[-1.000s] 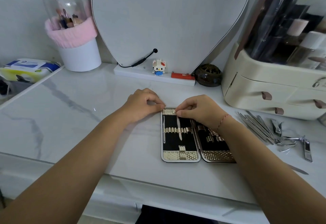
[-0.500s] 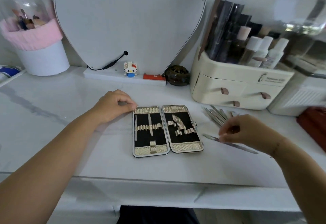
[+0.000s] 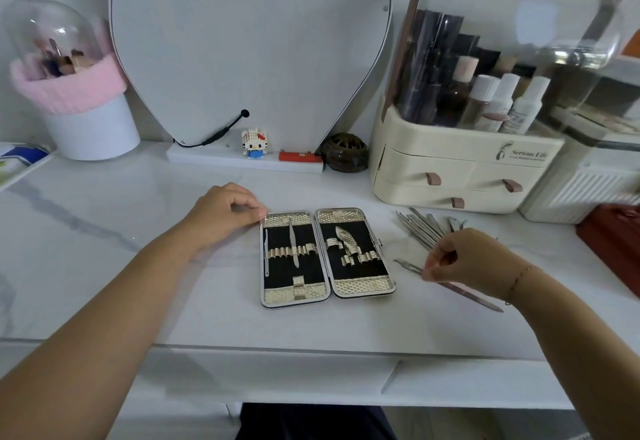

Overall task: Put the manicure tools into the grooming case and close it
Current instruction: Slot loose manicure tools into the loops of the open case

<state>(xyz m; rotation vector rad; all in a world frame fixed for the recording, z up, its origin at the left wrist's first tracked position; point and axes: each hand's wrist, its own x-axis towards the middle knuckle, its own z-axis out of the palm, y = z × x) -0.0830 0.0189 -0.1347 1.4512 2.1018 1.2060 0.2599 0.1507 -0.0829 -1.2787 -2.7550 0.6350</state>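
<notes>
**Case open, right hand on a loose tool**

The left hand (image 3: 225, 212), fingers curled, pinches the top-left corner of the grooming case (image 3: 363, 287), which lies open and flat on the marble table (image 3: 138, 231). The right hand (image 3: 464, 259) pinches a long slim metal tool (image 3: 476, 300) lying on the table right of the case, near the pile of loose manicure tools (image 3: 419, 228).

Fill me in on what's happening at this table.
A person is packing a manicure set. The black-and-gold grooming case lies open flat on the white marble-look table, with a few steel tools in its loops. The left hand holds the case's top left corner. The right hand pinches a long slim metal tool lying right of the case. A bunch of loose metal tools waits beyond it.
</notes>
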